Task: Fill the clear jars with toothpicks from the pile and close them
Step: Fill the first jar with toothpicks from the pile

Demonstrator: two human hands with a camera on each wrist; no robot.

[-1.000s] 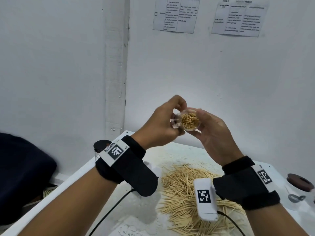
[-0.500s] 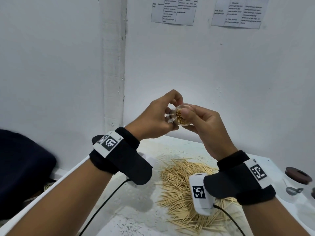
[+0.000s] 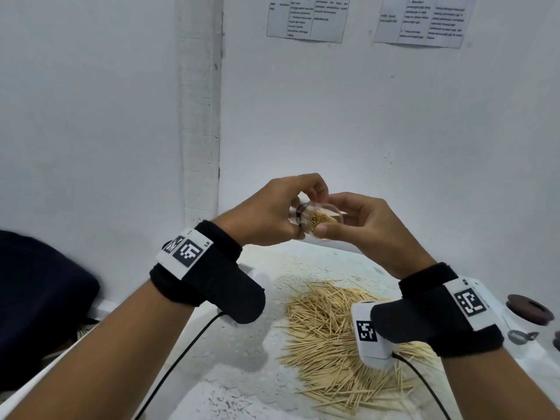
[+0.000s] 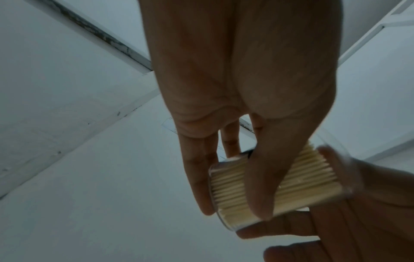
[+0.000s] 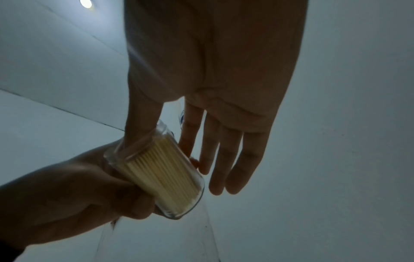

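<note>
I am gripping a packed jar (image 3: 316, 221) with my left hand (image 3: 266, 216), right hand (image 3: 368, 225) pinching its open mouth. No lid is on it; a large pile (image 3: 342, 338) is waiting on the table, so much filling remains.

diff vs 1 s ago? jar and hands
The right hand has moved its thumb across the mouth of the clear jar, over the toothpick tips, and the jar has tilted. The left hand still grips the jar's base end. The toothpick pile stays on the table.
</note>
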